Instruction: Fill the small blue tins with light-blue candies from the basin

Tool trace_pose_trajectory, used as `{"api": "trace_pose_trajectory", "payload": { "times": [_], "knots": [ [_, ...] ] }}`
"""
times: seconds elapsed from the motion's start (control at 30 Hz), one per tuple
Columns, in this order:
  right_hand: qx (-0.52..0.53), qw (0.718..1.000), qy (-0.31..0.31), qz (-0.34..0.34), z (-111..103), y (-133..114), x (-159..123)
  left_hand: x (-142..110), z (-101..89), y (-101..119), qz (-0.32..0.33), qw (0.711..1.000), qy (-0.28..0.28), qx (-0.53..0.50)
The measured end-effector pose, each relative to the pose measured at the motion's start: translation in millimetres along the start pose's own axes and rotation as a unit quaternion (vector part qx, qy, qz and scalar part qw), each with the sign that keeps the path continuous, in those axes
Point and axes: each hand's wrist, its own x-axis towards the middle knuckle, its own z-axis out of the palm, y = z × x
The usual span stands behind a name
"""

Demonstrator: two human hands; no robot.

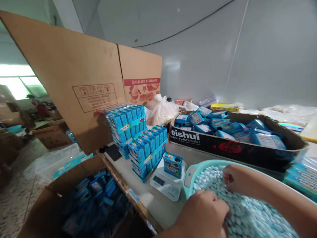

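Observation:
A turquoise basin [215, 162] holds a heap of small pale-blue wrapped candies [247, 211]. Over its near left part my left hand [204, 210] is curled, back of the hand up, its fingertips hidden. My right hand [230, 178] comes in from the right and is closed in a fist low on the candies; whatever is inside it does not show. To the left, a white digital scale [164, 188] carries one small blue candy box [173, 165] standing upright, with a round dark opening near its top.
Stacked display trays of blue boxes [148, 148] stand beside the scale. Behind the basin, a black carton [205, 143] is full of loose blue boxes. Below the table edge, at left, an open brown carton [44, 201] holds more. A tall cardboard box [99, 69] rises behind.

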Motion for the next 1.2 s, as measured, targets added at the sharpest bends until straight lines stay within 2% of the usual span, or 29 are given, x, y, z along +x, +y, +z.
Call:
{"api": "trace_pose_trajectory", "payload": {
  "times": [0.2,0.33,0.47,0.57,0.67,0.77,0.87,1.03,1.2],
  "knots": [
    [0.001,0.999,-0.035,0.023,-21.4,-16.5,-14.4,-5.9,0.7,6.7,0.025,0.993,0.084,-0.083],
    [0.01,0.998,-0.052,0.04,-30.2,-22.2,-18.9,-5.3,-13.9,5.6,0.054,0.976,0.148,-0.147],
    [0.009,0.997,-0.056,0.055,-33.0,-22.8,-20.3,1.0,-50.9,-25.3,0.038,0.956,0.278,-0.087],
    [0.011,0.997,-0.055,0.053,-34.8,-22.3,-21.1,7.9,-76.6,-60.8,-0.016,0.947,0.321,-0.024],
    [0.017,0.997,-0.057,0.048,-36.4,-21.2,-21.6,13.8,-84.7,-89.2,-0.069,0.942,0.327,-0.022],
    [0.019,0.997,-0.059,0.046,-37.0,-20.3,-21.6,19.1,-78.5,-102.2,-0.103,0.936,0.334,-0.035],
    [0.019,0.997,-0.063,0.049,-36.4,-19.8,-20.8,24.1,-71.4,-104.5,-0.121,0.934,0.334,-0.03],
    [0.015,0.997,-0.062,0.047,-33.4,-17.8,-17.8,28.2,-71.8,-105.9,-0.14,0.947,0.288,-0.012],
    [0.009,0.997,-0.06,0.04,-33.5,-16.7,-18.0,27.0,-75.7,-108.9,-0.106,0.961,0.257,0.0]
  ]
}}
